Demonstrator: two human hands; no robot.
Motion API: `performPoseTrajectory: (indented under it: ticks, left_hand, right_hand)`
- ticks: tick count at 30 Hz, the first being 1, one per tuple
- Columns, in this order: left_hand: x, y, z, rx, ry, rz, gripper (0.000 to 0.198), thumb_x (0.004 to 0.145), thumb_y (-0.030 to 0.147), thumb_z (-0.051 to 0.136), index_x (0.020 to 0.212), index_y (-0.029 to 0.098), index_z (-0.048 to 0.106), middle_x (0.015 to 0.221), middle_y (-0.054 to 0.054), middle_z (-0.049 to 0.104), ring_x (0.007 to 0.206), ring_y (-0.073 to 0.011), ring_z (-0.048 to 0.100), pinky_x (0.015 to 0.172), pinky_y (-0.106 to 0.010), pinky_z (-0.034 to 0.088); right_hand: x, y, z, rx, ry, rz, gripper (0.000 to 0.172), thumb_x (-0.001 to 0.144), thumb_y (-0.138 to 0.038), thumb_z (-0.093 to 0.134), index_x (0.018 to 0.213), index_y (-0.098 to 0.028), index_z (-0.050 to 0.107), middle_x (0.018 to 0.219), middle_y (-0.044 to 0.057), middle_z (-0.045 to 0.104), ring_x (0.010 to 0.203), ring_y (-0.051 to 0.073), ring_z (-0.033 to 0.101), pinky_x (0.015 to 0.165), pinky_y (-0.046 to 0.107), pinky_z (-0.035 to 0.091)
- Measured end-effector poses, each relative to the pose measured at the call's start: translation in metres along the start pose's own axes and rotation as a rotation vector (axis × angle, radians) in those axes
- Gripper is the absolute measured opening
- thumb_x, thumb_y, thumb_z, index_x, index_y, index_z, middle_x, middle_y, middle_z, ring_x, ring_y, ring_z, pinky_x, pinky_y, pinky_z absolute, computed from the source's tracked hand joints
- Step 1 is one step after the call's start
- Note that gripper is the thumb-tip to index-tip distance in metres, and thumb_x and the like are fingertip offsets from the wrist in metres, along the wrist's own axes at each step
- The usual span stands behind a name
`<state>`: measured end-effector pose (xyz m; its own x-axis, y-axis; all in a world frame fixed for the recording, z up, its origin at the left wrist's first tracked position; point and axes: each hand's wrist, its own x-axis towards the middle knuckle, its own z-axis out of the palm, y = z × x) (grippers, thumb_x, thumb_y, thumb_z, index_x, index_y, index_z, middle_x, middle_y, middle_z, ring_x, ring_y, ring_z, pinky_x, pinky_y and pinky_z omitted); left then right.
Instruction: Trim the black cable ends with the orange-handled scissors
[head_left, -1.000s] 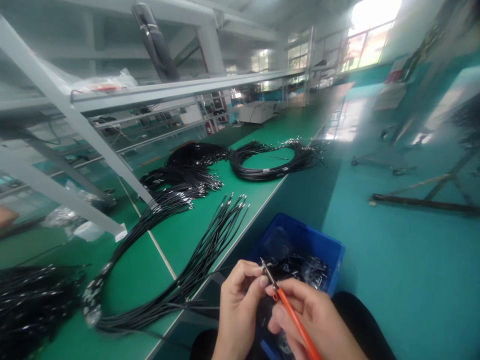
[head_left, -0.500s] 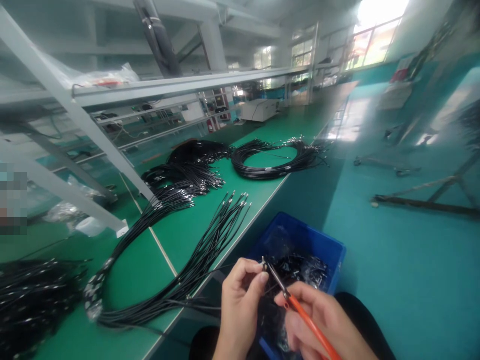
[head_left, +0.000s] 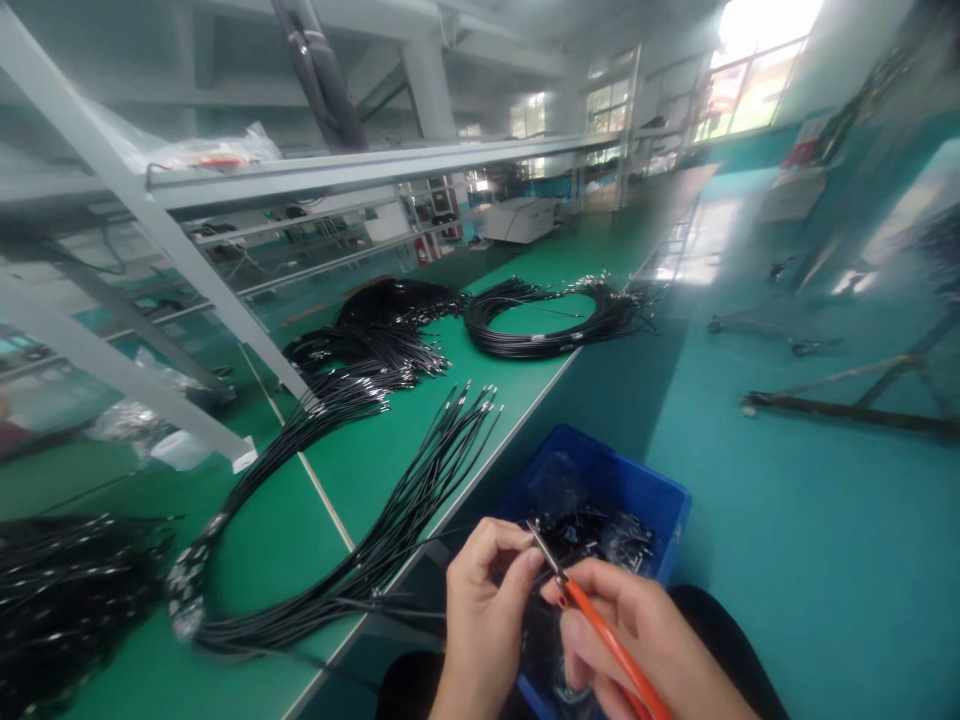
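Observation:
My right hand (head_left: 637, 640) is closed round the orange handles of a small pair of pliers (head_left: 592, 620). Its thin metal tip points up and to the left, toward my left fingertips. My left hand (head_left: 484, 610) is pinched shut at that tip on something too small to make out, possibly the end of a thin black cable that trails off toward the bench. Both hands hover over a blue plastic bin (head_left: 660, 500) that holds small black parts in clear bags. A long bundle of black cables (head_left: 390, 530) with metal ends lies on the green bench just left of my hands.
The green bench (head_left: 352, 470) carries several more black cable bundles, including a coiled one (head_left: 547, 320) far along it and a heap (head_left: 67, 590) at the near left. A grey metal shelf frame (head_left: 172, 260) stands over the bench. Teal floor (head_left: 810, 540) lies to the right.
The pliers have shifted slightly down and to the right, staying at my left fingertips. Both hands stay closed over the blue bin.

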<state>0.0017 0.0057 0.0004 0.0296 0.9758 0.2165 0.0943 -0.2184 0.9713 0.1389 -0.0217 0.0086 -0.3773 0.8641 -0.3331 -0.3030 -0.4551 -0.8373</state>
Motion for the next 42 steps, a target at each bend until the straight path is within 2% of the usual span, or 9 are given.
performPoseTrajectory:
  ticks: [7,10,15,20,25,30,35,38,42]
  left_hand:
    - [0.001,-0.002,0.0,0.112,0.008,-0.004,0.004,0.078,0.018,0.06,0.074,0.018,0.062,0.074,0.0,0.059,0.068,-0.0151,0.055,0.062,-0.023,0.044]
    - [0.001,-0.001,0.001,0.205,0.002,-0.041,0.004,0.078,0.019,0.06,0.075,0.018,0.062,0.071,0.0,0.061,0.066,-0.0158,0.056,0.061,-0.024,0.043]
    - [-0.002,0.006,0.007,0.347,-0.041,0.022,0.008,0.078,0.018,0.059,0.07,0.019,0.06,0.066,0.0,0.06,0.061,-0.0152,0.056,0.059,-0.023,0.041]
    - [-0.007,0.009,0.012,0.543,-0.056,0.185,0.013,0.078,0.014,0.056,0.066,0.019,0.058,0.064,-0.001,0.056,0.06,-0.0163,0.054,0.056,-0.024,0.038]
    - [-0.013,0.003,0.015,0.835,-0.051,0.362,0.016,0.082,0.015,0.051,0.068,0.019,0.056,0.064,-0.003,0.053,0.061,-0.0171,0.05,0.055,-0.026,0.035]
    - [-0.014,0.002,0.015,0.838,-0.023,0.344,0.017,0.083,0.016,0.05,0.067,0.02,0.055,0.064,-0.002,0.053,0.061,-0.0171,0.05,0.055,-0.026,0.035]
    - [-0.006,0.007,0.004,0.514,-0.054,0.088,0.013,0.08,0.017,0.055,0.067,0.02,0.055,0.065,0.001,0.054,0.06,-0.0145,0.052,0.056,-0.023,0.038]
    - [0.0,0.009,-0.002,0.341,-0.043,-0.023,0.014,0.077,0.018,0.058,0.064,0.019,0.053,0.062,0.003,0.052,0.057,-0.0131,0.049,0.054,-0.022,0.037]
    - [0.004,0.012,-0.004,0.229,-0.025,-0.08,0.014,0.074,0.018,0.06,0.063,0.018,0.052,0.06,0.003,0.049,0.057,-0.0123,0.045,0.054,-0.022,0.036]
  right_hand:
    - [-0.002,0.013,-0.006,-0.18,0.098,-0.028,0.022,0.067,-0.028,0.07,0.078,-0.016,0.057,0.052,-0.003,0.057,0.042,0.008,0.047,0.042,0.018,0.033]
    - [-0.005,0.019,-0.01,-0.202,0.236,-0.154,0.024,0.061,-0.021,0.074,0.08,-0.018,0.059,0.06,-0.003,0.058,0.053,0.011,0.052,0.051,0.021,0.039]
    - [-0.001,0.008,-0.005,-0.033,0.484,-0.408,0.035,0.068,-0.034,0.073,0.096,-0.022,0.055,0.073,-0.001,0.062,0.061,0.014,0.056,0.057,0.024,0.045]
    - [0.01,-0.006,0.0,0.138,0.466,-0.425,0.04,0.065,-0.036,0.076,0.095,-0.021,0.054,0.07,-0.002,0.062,0.055,0.013,0.057,0.05,0.023,0.045]
    - [0.017,-0.002,-0.002,0.119,0.52,-0.374,0.04,0.06,-0.026,0.079,0.091,-0.019,0.054,0.062,-0.005,0.058,0.046,0.009,0.052,0.042,0.02,0.042]
    - [0.024,0.011,-0.004,0.046,0.548,-0.424,0.04,0.058,-0.019,0.076,0.092,-0.021,0.054,0.066,-0.003,0.061,0.057,0.014,0.059,0.05,0.023,0.046]
    - [0.012,0.008,-0.013,-0.037,0.456,-0.419,0.039,0.061,-0.025,0.076,0.096,-0.022,0.058,0.076,0.001,0.066,0.071,0.016,0.061,0.066,0.027,0.048]
    - [-0.004,-0.004,-0.02,-0.041,0.213,-0.239,0.033,0.065,-0.026,0.075,0.094,-0.02,0.061,0.077,0.003,0.067,0.061,0.012,0.056,0.057,0.024,0.043]
    - [-0.018,-0.01,-0.028,0.034,-0.078,-0.054,0.038,0.07,-0.04,0.068,0.099,-0.016,0.062,0.077,0.007,0.068,0.049,0.008,0.045,0.051,0.023,0.034]
